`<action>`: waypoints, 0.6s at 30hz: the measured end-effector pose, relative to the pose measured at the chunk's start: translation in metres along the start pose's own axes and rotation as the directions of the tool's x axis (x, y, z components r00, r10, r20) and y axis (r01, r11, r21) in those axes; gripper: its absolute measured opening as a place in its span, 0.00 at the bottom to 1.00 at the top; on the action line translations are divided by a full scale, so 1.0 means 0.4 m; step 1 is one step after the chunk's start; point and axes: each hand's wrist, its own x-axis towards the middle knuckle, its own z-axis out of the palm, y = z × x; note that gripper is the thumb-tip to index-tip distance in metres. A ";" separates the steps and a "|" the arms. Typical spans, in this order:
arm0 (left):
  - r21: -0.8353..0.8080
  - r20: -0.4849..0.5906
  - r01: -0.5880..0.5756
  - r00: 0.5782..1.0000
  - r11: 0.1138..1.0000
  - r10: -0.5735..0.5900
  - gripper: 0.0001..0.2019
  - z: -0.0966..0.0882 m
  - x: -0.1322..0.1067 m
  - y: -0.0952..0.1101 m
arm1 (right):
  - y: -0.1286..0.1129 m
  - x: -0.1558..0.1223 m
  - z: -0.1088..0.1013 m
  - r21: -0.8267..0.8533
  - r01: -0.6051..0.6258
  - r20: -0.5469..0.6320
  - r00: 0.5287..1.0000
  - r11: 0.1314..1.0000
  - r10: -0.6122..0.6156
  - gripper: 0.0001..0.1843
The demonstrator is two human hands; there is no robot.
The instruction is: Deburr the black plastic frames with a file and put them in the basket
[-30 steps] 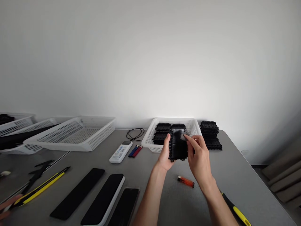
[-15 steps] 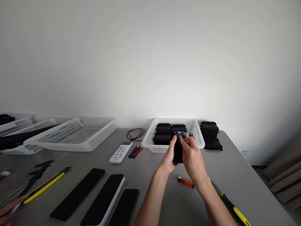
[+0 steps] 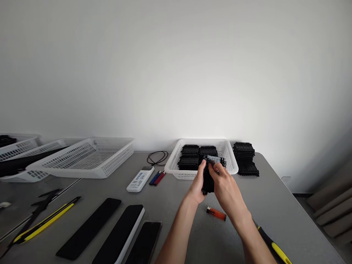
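In front of the white basket, my left hand (image 3: 198,183) is wrapped round the left side of a black toothed-edge plastic piece (image 3: 208,182), thumb up along its edge. My right hand (image 3: 227,185) grips it from the right, with bent fingers pressed on a greyish, shiny upper part (image 3: 213,159). Both hands are closed on it; the fingertips partly hide it. Behind it, similar black pieces (image 3: 188,161) lie in stacks inside the white basket (image 3: 176,173). More stacked black pieces (image 3: 244,157) stand to the right of the basket.
An orange lighter (image 3: 216,213) lies below my hands, a yellow-black handled tool (image 3: 279,251) right of my forearm. Leftward are blue and red lighters (image 3: 159,178), a white device (image 3: 140,179), a cable (image 3: 157,158), dark flat slabs (image 3: 89,228), a yellow cutter (image 3: 46,222) and white baskets (image 3: 90,170).
The greyish upper part in my hands has tilted and shows more of its face. My right fingers have shifted slightly. Another person's hand at the lower left has gone from view, leaving the yellow cutter lying there.
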 end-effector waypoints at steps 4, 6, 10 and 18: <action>-0.053 0.042 -0.086 0.995 0.995 0.088 0.30 -0.008 -0.005 0.024 | -0.020 -0.008 0.009 0.011 0.070 0.094 0.993 0.997 -0.071 0.25; -0.097 0.024 -0.124 0.992 0.988 0.127 0.30 -0.017 -0.010 0.040 | -0.033 -0.012 0.012 0.045 0.109 0.142 0.983 0.993 -0.114 0.23; -0.141 0.013 -0.115 0.993 0.983 0.118 0.28 -0.026 -0.016 0.055 | -0.045 -0.016 0.003 0.087 0.103 0.184 0.976 0.991 -0.117 0.22; -0.165 0.018 -0.088 0.996 0.982 0.092 0.27 -0.025 -0.007 0.042 | -0.017 -0.021 -0.016 0.240 0.004 -0.015 1.000 0.971 0.000 0.19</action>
